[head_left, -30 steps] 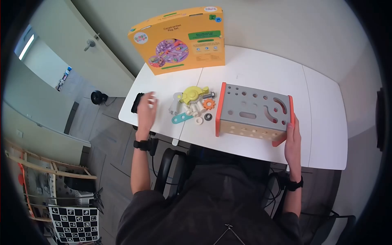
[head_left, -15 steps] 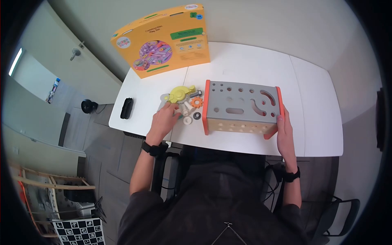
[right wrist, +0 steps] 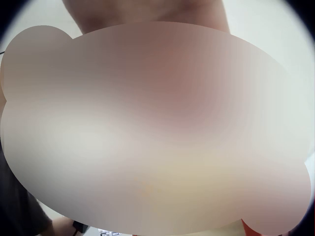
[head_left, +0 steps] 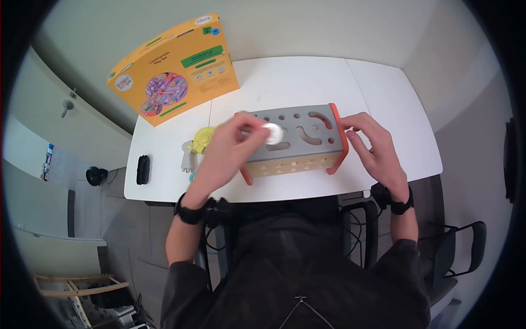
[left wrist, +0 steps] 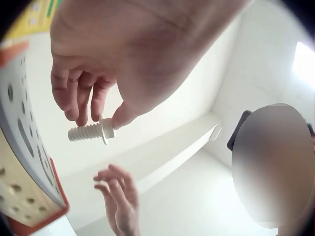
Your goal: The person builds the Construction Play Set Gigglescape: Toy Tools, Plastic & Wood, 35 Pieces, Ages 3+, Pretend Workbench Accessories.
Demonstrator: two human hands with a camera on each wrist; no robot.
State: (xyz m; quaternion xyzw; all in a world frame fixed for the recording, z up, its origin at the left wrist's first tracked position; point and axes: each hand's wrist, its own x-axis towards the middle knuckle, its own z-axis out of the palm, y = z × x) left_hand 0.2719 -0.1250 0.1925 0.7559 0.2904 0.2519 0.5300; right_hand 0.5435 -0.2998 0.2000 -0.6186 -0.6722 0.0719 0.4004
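My left hand [head_left: 227, 151] pinches a white toy bolt [left wrist: 88, 132] by its head between thumb and fingertips, its threaded shank pointing away from the palm in the left wrist view. In the head view the bolt is over the grey top of a toy workbench [head_left: 298, 162], which has round holes, slots and red end panels. Beside the right red panel [head_left: 339, 140] is my right hand [head_left: 378, 151], its fingers loosely bent and its fingertips close to the panel's edge, gripping nothing. Most of the right wrist view is blurred.
Left of the workbench lie a yellow toy piece [head_left: 203, 138] and a grey toy wrench [head_left: 188, 159], partly covered by my left hand. A black case [head_left: 143, 170] lies near the table's left edge. The yellow play set box [head_left: 175, 71] stands at the back left.
From the pile of loose pieces my left hand has lifted the white bolt and carried it right, over the workbench. My right hand has loosened from around the right panel.
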